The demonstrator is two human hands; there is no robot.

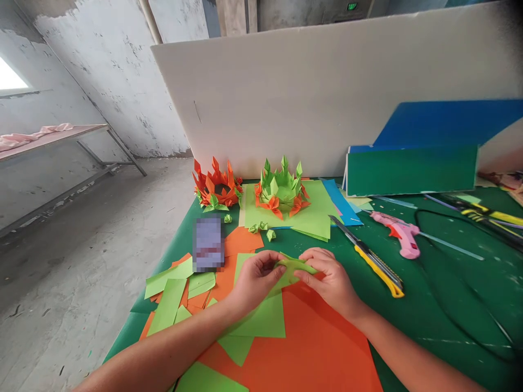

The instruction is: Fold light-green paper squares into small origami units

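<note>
Between my two hands is a small folded piece of green paper (297, 268), held just above the paper-strewn table. My left hand (261, 275) pinches its left end between thumb and fingers. On the other end, the thumb and fingers of my right hand (327, 275) are closed. Beneath them lie a green paper sheet (261, 321) and a large orange sheet (310, 348). Several small folded green paper pieces (258, 227) sit beyond my hands. Farther back stand an orange folded-paper crown (216, 188) and a green one (281, 182) with orange flowers around its base.
To the right lie a yellow utility knife (378, 267) with its blade out and a pink glue gun (398, 234) with a trailing black cord. A blurred phone-like object (208, 243) and green paper scraps (167, 302) are at left. A white board (286, 109) rises behind.
</note>
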